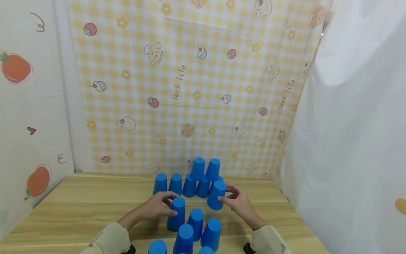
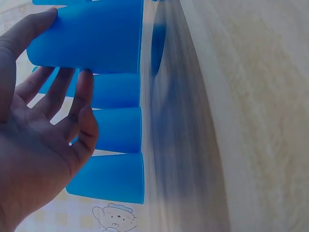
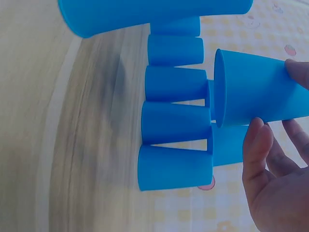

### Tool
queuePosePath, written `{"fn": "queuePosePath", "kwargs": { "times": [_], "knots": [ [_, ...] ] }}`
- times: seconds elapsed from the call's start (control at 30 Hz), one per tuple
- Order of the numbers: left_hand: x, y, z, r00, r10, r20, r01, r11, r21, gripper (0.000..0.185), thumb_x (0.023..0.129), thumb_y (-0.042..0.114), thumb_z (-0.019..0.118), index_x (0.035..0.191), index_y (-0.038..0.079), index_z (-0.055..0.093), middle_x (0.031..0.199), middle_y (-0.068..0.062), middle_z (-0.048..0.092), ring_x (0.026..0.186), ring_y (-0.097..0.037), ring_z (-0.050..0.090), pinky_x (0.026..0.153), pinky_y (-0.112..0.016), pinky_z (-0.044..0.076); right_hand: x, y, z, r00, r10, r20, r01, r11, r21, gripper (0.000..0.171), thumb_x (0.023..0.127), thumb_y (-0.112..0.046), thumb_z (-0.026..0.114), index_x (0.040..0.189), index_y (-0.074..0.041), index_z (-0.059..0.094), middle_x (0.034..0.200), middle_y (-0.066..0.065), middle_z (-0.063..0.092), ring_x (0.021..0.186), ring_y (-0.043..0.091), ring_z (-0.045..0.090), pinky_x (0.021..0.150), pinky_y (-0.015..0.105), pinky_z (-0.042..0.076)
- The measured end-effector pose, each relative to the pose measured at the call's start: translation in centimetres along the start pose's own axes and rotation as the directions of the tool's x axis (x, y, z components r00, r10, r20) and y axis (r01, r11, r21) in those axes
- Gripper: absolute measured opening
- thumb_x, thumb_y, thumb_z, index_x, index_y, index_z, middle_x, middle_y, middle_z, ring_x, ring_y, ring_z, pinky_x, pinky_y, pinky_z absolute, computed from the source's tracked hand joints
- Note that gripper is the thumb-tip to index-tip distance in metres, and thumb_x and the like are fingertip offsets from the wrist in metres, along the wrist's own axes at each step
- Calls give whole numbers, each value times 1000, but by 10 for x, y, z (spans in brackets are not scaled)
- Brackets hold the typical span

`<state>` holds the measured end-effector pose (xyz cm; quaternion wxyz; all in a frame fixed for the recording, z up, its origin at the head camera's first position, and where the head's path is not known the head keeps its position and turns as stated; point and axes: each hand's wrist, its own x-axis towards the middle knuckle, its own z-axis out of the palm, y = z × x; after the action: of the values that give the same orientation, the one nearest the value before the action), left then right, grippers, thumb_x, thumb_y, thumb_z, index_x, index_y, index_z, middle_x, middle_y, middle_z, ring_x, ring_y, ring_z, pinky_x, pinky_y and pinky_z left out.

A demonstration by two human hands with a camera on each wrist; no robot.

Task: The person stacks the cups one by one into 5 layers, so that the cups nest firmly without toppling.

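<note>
My left hand (image 1: 160, 204) grips an upside-down blue cup (image 1: 177, 216) between thumb and fingers, low over the table; whether its rim touches the wood I cannot tell. With thumb and fingertips, my right hand (image 1: 238, 203) holds another upside-down blue cup (image 1: 216, 197), slightly tilted and raised off the table. In the right wrist view this held cup (image 3: 260, 89) hangs at the height of the upper tier. Behind both hands stands a row of blue cups (image 1: 160, 183), rims down. Two cups (image 1: 197, 169) sit on top of the row, toward its right side.
Several more upside-down blue cups (image 1: 195, 224) stand close in front of the hands, running down to the bottom edge of the head view. Everything stands on a wood-grain table (image 1: 76, 201). A yellow checked curtain (image 1: 203, 116) hangs behind, with white sheets at both sides.
</note>
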<state>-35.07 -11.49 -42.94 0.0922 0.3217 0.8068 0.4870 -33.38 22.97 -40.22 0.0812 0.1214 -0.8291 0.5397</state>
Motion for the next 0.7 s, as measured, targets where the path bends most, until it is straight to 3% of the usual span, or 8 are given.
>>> {"fn": "queuePosePath", "kwargs": {
  "times": [0.13, 0.3, 0.5, 0.7],
  "knots": [
    [2, -1, 1, 997, -24, -69, 25, 1000, 6, 47, 90, 28, 75, 129, 7, 60, 114, -3, 64, 101, -24, 58, 81, -41, 53, 2, -2, 6, 999, -44, 21, 44, 999, -1, 47, 85, -26, 79, 126, -9, 63, 116, 14, 69, 76, 19, 66, 52, 27, 48],
    [0, 0, 4, 980, -59, -192, 60, 998, -2, 47, 88, 30, 77, 126, 8, 61, 108, -3, 65, 96, -23, 57, 77, -40, 53, 5, -3, 15, 994, -90, 56, 89, 996, 9, 46, 86, -24, 79, 126, -8, 62, 117, 16, 69, 77, 19, 67, 51, 27, 50],
    [-3, 7, 4, 936, -96, -339, 100, 995, -5, 51, 86, 31, 78, 127, 8, 60, 111, -5, 65, 94, -22, 58, 75, -38, 54, 7, -11, 24, 995, -83, 47, 83, 996, -11, 44, 87, -19, 78, 126, -6, 61, 118, 17, 68, 77, 24, 67, 50, 25, 49],
    [0, 12, 5, 885, -116, -452, 139, 990, 16, 55, 84, 30, 80, 130, 8, 59, 113, -5, 64, 95, -20, 58, 74, -36, 53, 4, -38, 31, 992, -105, 69, 107, 994, -25, 40, 87, -11, 76, 123, 0, 61, 118, 24, 66, 74, 28, 66, 51, 30, 51]
  ]
}}
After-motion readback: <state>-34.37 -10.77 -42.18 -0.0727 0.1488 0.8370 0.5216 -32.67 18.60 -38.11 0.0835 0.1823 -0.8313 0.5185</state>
